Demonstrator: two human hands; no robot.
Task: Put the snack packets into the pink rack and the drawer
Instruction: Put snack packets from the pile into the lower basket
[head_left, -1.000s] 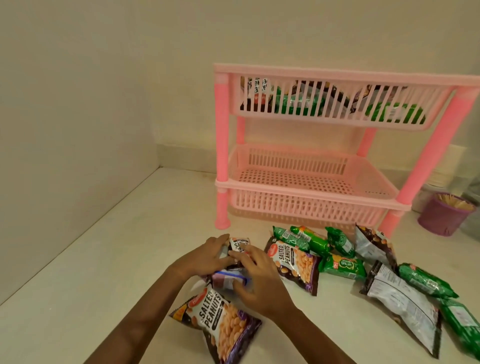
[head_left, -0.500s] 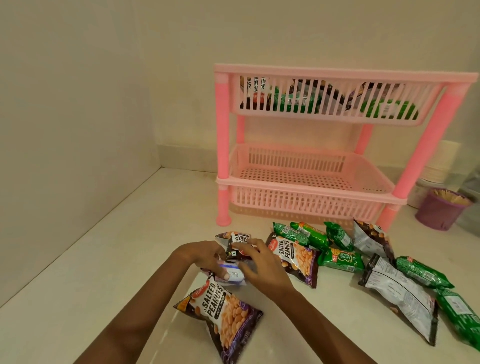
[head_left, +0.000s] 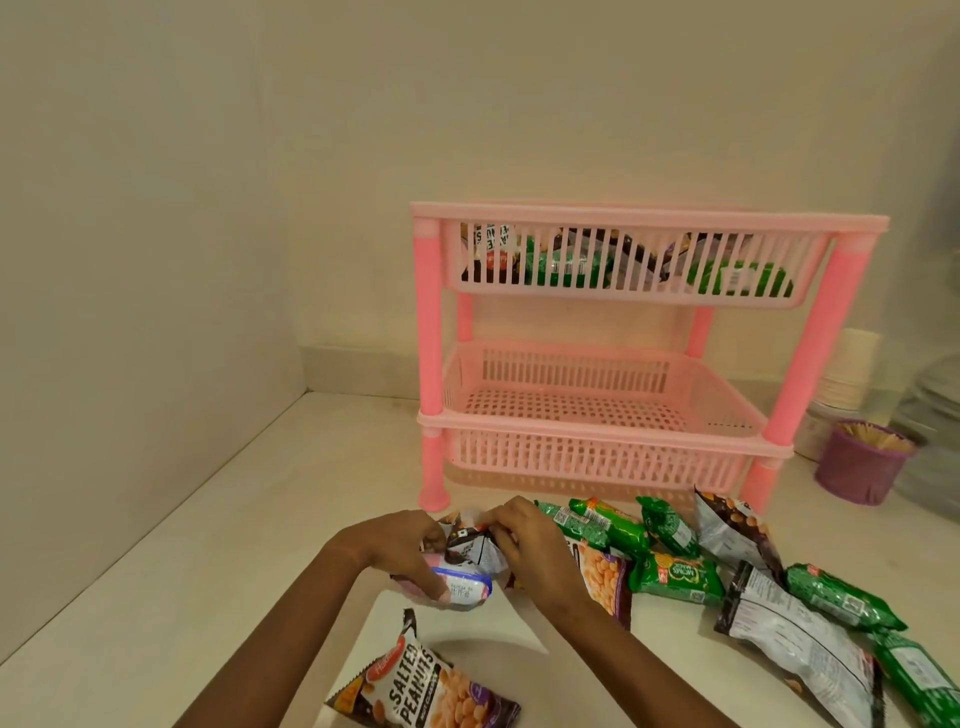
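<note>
A pink two-tier rack (head_left: 431, 332) stands on the counter against the wall. Its top tier holds several packets; the lower tier (head_left: 597, 421) is bare. In front of it my left hand (head_left: 395, 545) and my right hand (head_left: 530, 551) together grip a small bunch of packets (head_left: 467, 566), a dark peanut one and a white one with a blue band. A salted peanuts packet (head_left: 421, 691) lies just before my arms. Several green biscuit packets (head_left: 675, 571) and peanut packets (head_left: 795, 639) lie scattered to the right. No drawer is in view.
A purple cup of toothpicks (head_left: 857, 467) stands right of the rack, with a stack of paper cups (head_left: 847, 374) and a clear container (head_left: 935, 415) behind it. A wall closes the counter on the left.
Both hands have lifted the bunch of packets slightly and moved it toward the rack. The view has tilted up a little.
</note>
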